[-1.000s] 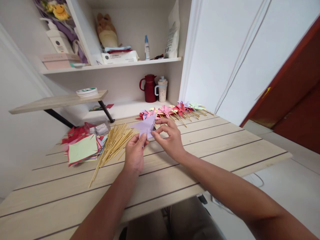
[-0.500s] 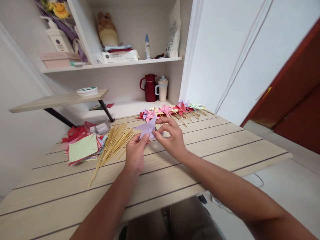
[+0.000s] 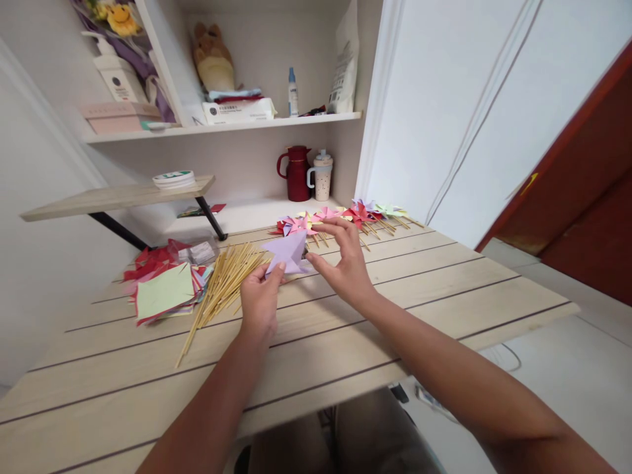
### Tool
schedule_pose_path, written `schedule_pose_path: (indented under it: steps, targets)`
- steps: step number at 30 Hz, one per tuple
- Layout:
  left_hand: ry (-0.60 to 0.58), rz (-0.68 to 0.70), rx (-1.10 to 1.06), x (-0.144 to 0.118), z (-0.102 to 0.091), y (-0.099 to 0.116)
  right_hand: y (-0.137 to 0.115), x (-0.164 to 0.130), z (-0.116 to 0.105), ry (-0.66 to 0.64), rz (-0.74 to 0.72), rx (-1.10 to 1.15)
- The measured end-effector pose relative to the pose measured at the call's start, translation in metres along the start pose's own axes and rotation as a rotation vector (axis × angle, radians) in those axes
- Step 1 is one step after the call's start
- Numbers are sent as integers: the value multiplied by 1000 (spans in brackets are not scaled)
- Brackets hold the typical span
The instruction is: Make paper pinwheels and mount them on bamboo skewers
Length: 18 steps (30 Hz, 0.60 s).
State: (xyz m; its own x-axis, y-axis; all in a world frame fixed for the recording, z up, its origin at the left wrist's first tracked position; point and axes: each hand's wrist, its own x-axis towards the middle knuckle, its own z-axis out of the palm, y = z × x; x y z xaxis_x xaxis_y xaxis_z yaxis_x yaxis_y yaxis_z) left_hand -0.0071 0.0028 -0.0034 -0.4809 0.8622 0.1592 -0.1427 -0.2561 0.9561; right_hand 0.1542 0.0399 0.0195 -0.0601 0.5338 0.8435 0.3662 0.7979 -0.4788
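My left hand (image 3: 261,293) pinches the lower edge of a purple paper pinwheel (image 3: 288,251) between thumb and fingers, above the table. To its right, my right hand (image 3: 345,263) is open, thumb and fingers spread apart, the thumb tip close to the pinwheel's right edge. Whether that thumb touches the paper I cannot tell. Left of my left hand lies a loose heap of thin wooden sticks (image 3: 224,283). Beside the heap is a stack of cut paper squares (image 3: 165,293), a pale green one on top. Finished pinwheels on sticks (image 3: 363,214) lie in a row behind my hands.
Red paper pieces (image 3: 151,260) and a clear plastic packet (image 3: 197,253) lie behind the squares. A small raised shelf (image 3: 113,197) stands at the left. A red jug (image 3: 297,174) and a speckled cup (image 3: 322,178) stand at the back. The slatted table (image 3: 444,283) ends at the right.
My right hand's fingers have come away from the pinwheel and spread wider. My left hand has shifted slightly left with the pinwheel, which now shows flatter.
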Motion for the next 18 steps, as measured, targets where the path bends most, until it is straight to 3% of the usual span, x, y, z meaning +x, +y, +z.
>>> schedule_pose_path:
  steps: [2, 7, 9, 13, 18]
  targets:
    - [-29, 103, 130, 0, -2, 1, 4, 4, -5, -31, 5, -15]
    - [-127, 592, 452, -5, -2, 3, 15, 10, -16, -144, 12, -50]
    - [-168, 708, 515, -7, -1, 2, 17, 12, -18, -213, -7, -68]
    - [-165, 798, 593, -6, -3, -1, 17, 11, -17, -332, -88, -71]
    - [-139, 870, 665, -3, -7, -1, 15, 9, -12, -380, -133, -28]
